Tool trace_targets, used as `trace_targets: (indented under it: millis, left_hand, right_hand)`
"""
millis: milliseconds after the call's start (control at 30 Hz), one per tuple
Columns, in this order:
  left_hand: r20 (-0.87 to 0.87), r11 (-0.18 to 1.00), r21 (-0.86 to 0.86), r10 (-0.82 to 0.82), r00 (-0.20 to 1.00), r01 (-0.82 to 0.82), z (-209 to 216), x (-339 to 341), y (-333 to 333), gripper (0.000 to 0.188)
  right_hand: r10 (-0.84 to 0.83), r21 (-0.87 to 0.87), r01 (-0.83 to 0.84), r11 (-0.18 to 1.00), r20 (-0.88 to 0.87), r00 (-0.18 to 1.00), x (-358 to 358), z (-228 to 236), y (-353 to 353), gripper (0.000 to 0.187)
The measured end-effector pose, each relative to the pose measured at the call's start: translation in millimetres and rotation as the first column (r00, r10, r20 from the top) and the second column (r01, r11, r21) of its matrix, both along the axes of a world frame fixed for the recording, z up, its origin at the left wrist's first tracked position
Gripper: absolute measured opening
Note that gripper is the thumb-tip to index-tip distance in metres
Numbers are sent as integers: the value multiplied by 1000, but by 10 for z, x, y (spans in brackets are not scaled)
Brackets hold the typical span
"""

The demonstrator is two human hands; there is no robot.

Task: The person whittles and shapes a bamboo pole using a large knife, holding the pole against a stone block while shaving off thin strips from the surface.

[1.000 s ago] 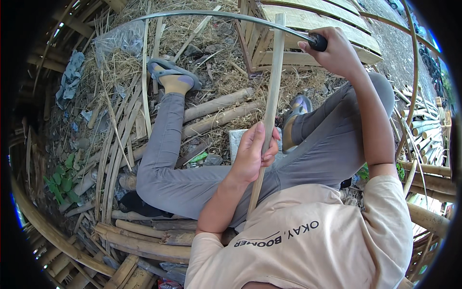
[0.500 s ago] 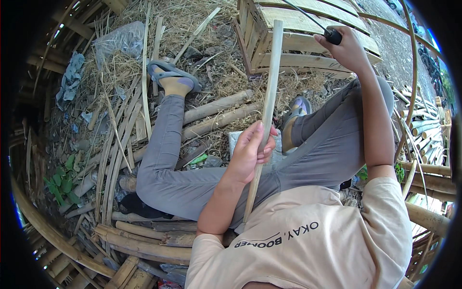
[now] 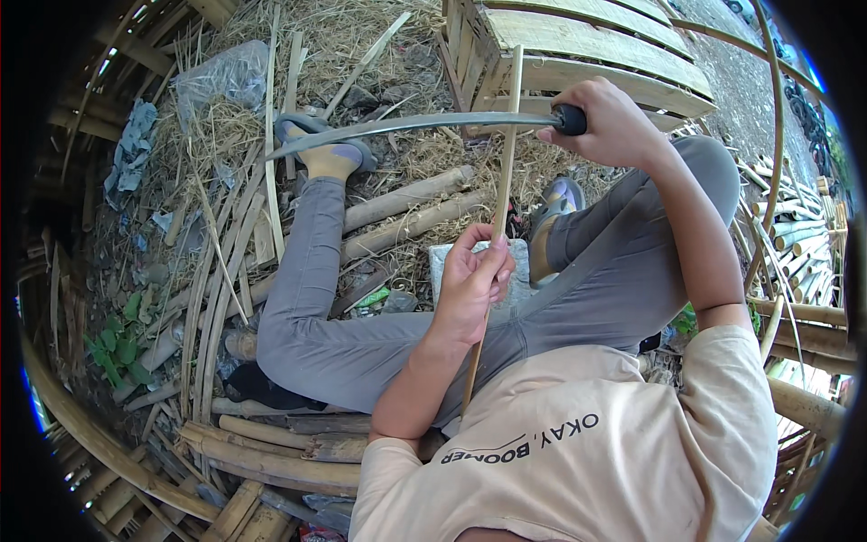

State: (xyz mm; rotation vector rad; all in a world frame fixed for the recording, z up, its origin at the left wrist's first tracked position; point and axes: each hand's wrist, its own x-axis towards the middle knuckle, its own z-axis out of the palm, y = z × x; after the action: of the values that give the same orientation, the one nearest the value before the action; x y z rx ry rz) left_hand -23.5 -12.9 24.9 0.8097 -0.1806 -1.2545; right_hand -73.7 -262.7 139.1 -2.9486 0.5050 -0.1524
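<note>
My left hand [image 3: 476, 291] is closed round a long, thin bamboo strip [image 3: 506, 181]. The strip's lower end rests against my shirt, and its upper end points away from me toward the crate. My right hand [image 3: 607, 124] grips the black handle of a machete [image 3: 397, 124]. Its long, slightly curved blade reaches leftward across the upper part of the strip, past my shoe. I cannot tell whether the edge touches the strip. A pale grey block [image 3: 521, 287] lies on the ground between my legs, partly behind my left hand.
A slatted wooden crate [image 3: 591, 79] stands ahead. Bamboo poles [image 3: 411, 226] lie between my feet, with long split strips [image 3: 226, 262] to the left among straw. Cut bamboo is stacked [image 3: 799, 239] at the right. Clear plastic [image 3: 221, 81] lies at the far left.
My right hand has lowered and come inward, and the machete blade has swung from pointing away to lying leftward across the strip. The strip has turned narrow side up in my left hand.
</note>
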Motion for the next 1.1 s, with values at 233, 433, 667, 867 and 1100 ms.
trace_targets:
  millis: [233, 433, 667, 867, 1100]
  left_hand:
    - [48, 999, -10, 34, 998, -33, 7, -61, -6, 15]
    - [127, 998, 6, 60, 990, -61, 52, -109, 16, 16]
    - [141, 998, -21, 55, 989, -52, 38, -146, -24, 15]
    - [128, 998, -53, 36, 991, -30, 88, -122, 24, 16]
    - [203, 979, 3, 201, 958, -206, 87, -26, 29, 20]
  right_hand:
    - [-26, -76, 30, 997, 55, 998, 33, -44, 54, 33]
    - [-192, -123, 217, 968, 191, 963, 91, -8, -192, 30]
    - [-208, -136, 241, 961, 222, 953, 6, 43, -234, 32]
    - [-332, -166, 378, 911, 249, 910, 19, 138, -578, 36]
    - [-368, -23, 390, 921, 279, 887, -197, 196, -638, 44]
